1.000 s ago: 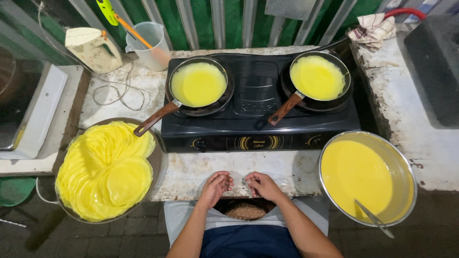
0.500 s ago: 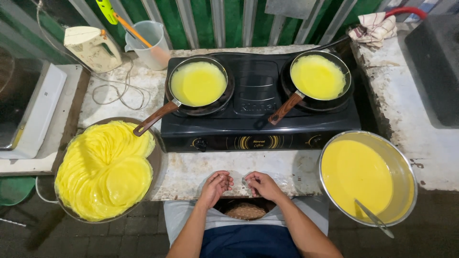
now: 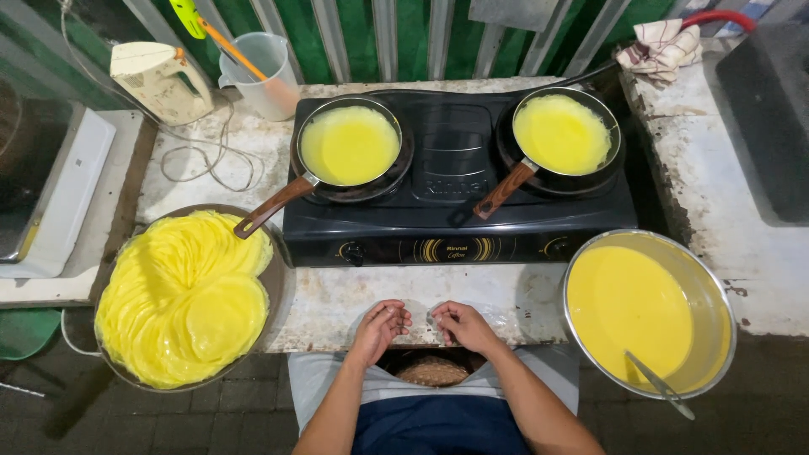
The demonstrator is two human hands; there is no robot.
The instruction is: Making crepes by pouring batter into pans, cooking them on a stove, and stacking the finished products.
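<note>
My left hand (image 3: 380, 327) and my right hand (image 3: 460, 325) rest side by side on the front edge of the worn white counter (image 3: 396, 295), fingers loosely curled, holding nothing. Beyond them stands a black two-burner stove (image 3: 451, 221). Its left frying pan (image 3: 350, 145) and right frying pan (image 3: 563, 135) each hold a thin yellow crepe; both brown handles point toward me. At my left a round tray (image 3: 279, 286) carries a pile of cooked yellow crepes (image 3: 184, 297). At my right a metal bowl (image 3: 718, 291) holds yellow batter with a ladle (image 3: 659, 385) in it.
A plastic jug with an orange-handled tool (image 3: 268, 72) and a cream hand mixer (image 3: 158, 80) with its cord stand at the back left. A checked cloth (image 3: 660, 46) lies at the back right. A green fence runs behind the counter.
</note>
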